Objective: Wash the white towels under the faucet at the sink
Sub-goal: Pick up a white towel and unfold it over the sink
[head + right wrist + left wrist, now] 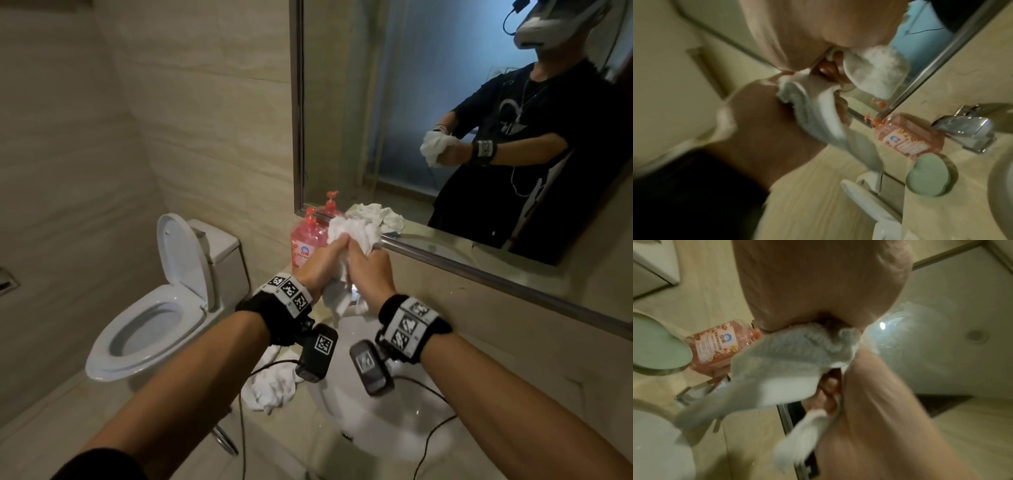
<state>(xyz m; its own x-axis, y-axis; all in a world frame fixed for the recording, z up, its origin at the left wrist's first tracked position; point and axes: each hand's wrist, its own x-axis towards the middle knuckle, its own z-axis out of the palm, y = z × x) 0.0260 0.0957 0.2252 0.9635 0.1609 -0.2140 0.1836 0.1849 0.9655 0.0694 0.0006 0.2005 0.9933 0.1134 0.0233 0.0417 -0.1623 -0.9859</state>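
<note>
Both my hands hold one white towel point(354, 231) bunched up above the sink point(376, 425). My left hand point(332, 250) grips it from the left and my right hand point(368, 260) from the right, knuckles close together. The towel's loose end hangs down between my wrists. In the left wrist view the towel point(789, 366) runs from my left palm into the curled right fingers point(828, 386). The right wrist view shows the towel point(875, 71) and the chrome faucet point(966, 128), which my hands hide in the head view. A second white towel point(270, 387) lies crumpled on the counter left of the basin.
A pink soap bottle point(306, 246) stands at the back of the counter beside the mirror point(479, 102). A pale green round object point(929, 177) sits near the faucet. A toilet point(154, 325) with its lid up stands on the left. Black cables point(428, 442) trail over the basin.
</note>
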